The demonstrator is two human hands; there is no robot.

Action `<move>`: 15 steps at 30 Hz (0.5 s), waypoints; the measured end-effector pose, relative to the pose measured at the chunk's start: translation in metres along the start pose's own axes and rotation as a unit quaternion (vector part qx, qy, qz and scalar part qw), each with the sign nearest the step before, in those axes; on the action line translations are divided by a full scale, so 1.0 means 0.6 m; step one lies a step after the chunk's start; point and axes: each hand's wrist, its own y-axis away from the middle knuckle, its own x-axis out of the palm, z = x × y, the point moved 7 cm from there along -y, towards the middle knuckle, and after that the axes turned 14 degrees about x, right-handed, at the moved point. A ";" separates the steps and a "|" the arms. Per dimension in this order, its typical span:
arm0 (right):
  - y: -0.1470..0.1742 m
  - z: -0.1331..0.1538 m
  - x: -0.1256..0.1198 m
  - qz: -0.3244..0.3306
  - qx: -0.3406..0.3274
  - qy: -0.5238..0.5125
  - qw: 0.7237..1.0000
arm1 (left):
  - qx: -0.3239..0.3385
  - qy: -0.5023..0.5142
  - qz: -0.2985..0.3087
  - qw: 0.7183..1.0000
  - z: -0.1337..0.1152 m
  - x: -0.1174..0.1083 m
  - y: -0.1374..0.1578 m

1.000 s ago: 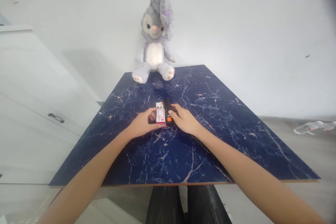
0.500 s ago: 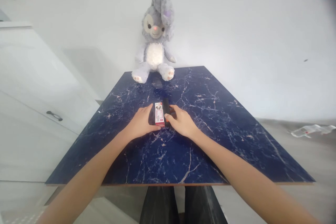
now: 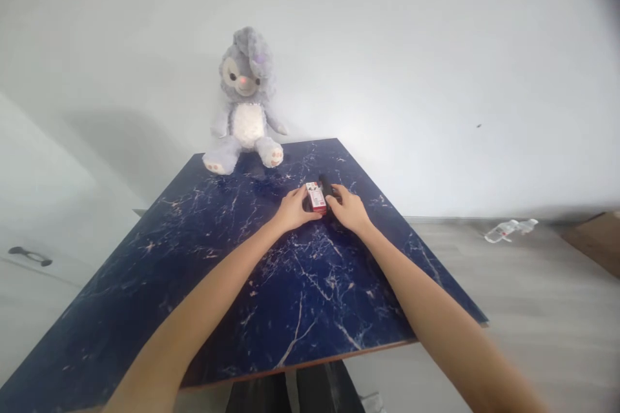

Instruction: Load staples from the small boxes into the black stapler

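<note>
A small white and red box (image 3: 316,198) with printing on its top lies on the dark blue marbled tabletop (image 3: 271,284). My left hand (image 3: 292,210) is closed around its left side, with the thumb along the near end. Right beside the box is a dark, narrow object (image 3: 325,184), its kind not clear to me. My right hand (image 3: 351,209) grips this object from the right, fingers curled and partly hiding it. The two things sit side by side, close together or touching.
A grey plush rabbit (image 3: 247,122) sits at the table's far left against the wall. On the floor to the right lie some clear plastic packaging (image 3: 511,230) and a brown cardboard piece (image 3: 595,239). A white cabinet with a dark handle (image 3: 30,256) stands left.
The view has swung to the right. Both hands, with the box and the dark object, have shifted rightward and farther across the tabletop. Their grips look the same.
</note>
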 end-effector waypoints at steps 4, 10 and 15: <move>-0.045 -0.073 -0.058 -0.114 0.086 0.044 0.989 | -0.001 -0.012 0.012 1.000 -0.024 0.085 -0.117; -0.071 -0.116 -0.082 -0.167 0.118 0.016 0.979 | 0.048 -0.015 0.012 0.999 -0.049 0.130 -0.174; -0.073 -0.116 -0.080 -0.167 0.118 0.004 0.979 | 0.056 -0.038 0.004 0.998 -0.049 0.127 -0.166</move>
